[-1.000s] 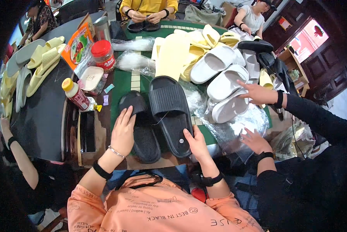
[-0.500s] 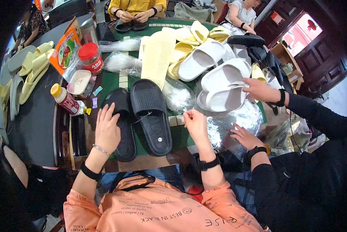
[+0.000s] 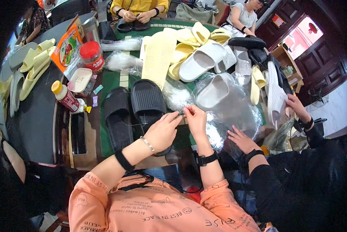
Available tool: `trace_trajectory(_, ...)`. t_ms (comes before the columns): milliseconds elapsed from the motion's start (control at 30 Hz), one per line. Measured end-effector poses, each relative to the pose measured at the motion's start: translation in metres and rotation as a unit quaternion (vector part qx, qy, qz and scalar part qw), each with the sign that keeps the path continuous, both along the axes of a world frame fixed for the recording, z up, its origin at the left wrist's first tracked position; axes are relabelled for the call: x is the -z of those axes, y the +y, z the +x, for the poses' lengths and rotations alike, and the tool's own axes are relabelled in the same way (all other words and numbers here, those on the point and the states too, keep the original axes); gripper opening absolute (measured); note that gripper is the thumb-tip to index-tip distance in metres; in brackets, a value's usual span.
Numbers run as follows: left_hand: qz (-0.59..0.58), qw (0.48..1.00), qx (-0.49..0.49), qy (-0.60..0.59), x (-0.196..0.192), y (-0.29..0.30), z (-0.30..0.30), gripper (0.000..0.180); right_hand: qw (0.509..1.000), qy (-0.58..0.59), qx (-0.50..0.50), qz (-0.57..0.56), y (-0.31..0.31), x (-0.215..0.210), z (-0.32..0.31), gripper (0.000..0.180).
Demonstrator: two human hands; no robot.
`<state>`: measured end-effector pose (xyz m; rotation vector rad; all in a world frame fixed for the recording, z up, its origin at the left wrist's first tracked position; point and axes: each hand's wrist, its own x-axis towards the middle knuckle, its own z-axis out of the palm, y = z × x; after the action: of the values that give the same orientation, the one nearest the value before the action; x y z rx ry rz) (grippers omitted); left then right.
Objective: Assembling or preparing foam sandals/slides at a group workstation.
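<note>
Black rubber slides lie side by side on the green table [image 3: 113, 79]: the left slide [image 3: 117, 118] and the right slide [image 3: 148, 102], touching along their edges. The left hand [image 3: 164, 131] rests over the right slide's heel, its fingertips pinched toward the right hand [image 3: 194, 118], which sits at about three o'clock from it. Both pinch something small between them; what it is cannot be told. A crinkled clear plastic bag [image 3: 227, 108] lies at three o'clock from the hands, and a white slide [image 3: 214, 91] at one o'clock.
</note>
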<state>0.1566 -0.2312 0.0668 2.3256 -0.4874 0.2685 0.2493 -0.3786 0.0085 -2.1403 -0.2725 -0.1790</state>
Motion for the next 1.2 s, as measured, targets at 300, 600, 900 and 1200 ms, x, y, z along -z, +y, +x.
trace_trajectory(300,0.360,0.927,-0.094,-0.054,0.035,-0.012,0.033,0.043,0.979,0.008,0.024,-0.200,0.007,-0.023,-0.005,0.015)
trace_trajectory(600,0.319,0.943,-0.091,-0.030,0.039,-0.014,0.034,0.042,0.976,-0.076,-0.003,-0.206,-0.004,-0.027,-0.008,0.012)
trace_trajectory(900,0.325,0.940,-0.089,-0.053,0.040,-0.014,0.036,0.041,0.741,0.018,-0.171,0.649,-0.087,-0.132,-0.117,0.015)
trace_trajectory(1200,-0.274,0.955,-0.079,0.080,-0.007,0.001,0.005,0.027,0.964,0.082,-0.100,0.233,-0.028,-0.152,-0.128,0.006)
